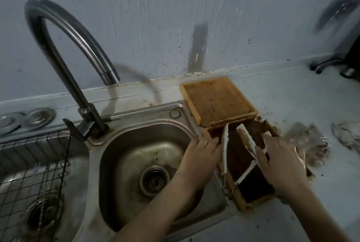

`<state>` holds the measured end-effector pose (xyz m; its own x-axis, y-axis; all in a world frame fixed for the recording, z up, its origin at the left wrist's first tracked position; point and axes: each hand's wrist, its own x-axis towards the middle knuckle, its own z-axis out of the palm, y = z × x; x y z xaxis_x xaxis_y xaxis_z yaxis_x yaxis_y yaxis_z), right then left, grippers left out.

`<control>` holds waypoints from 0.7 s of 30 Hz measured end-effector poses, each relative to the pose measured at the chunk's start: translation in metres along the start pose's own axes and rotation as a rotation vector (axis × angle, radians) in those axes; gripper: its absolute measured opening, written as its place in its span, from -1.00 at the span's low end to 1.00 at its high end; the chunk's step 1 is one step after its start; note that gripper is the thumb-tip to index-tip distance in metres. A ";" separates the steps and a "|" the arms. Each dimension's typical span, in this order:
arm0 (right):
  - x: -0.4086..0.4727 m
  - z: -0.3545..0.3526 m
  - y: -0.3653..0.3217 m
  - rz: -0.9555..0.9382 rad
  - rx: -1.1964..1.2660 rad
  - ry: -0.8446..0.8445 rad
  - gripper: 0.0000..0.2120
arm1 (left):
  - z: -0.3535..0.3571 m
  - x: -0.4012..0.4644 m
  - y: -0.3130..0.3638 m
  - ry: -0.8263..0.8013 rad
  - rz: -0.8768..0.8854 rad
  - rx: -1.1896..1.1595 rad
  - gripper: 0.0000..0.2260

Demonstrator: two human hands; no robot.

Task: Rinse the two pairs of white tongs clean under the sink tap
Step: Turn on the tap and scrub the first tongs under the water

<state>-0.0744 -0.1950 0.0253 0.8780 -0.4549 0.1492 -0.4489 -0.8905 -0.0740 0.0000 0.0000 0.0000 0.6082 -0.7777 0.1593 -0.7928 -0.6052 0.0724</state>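
Note:
Two soiled pairs of white tongs lie over an open wooden box [253,200] of dark matter, right of the sink basin [124,156]. The left pair [225,150] lies narrow and closed along the box's left wall; my left hand [200,152] reaches across the sink rim, stretched fingertips touching it. The right pair [247,138] is spread wide, and my right hand [278,158] has its fingers closed around its arms. The curved steel tap [64,33] stands at the sink's back left, its spout over the basin with no water running.
A wooden tray-like lid [218,101] lies behind the box against the wall. Crumpled clear plastic [307,144] lies on the counter to the right. A wire rack [29,163] sits in the second basin at the left. The drain [154,180] is open.

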 end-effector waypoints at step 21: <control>0.016 -0.049 -0.022 -0.052 0.140 0.050 -0.67 | -0.023 -0.010 -0.027 0.037 -0.158 0.020 -0.74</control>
<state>-0.0580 -0.1823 0.0775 0.8883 -0.4107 0.2055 -0.3723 -0.9060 -0.2013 0.0144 0.0278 0.0195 0.7230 -0.6661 0.1836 -0.6863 -0.7229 0.0799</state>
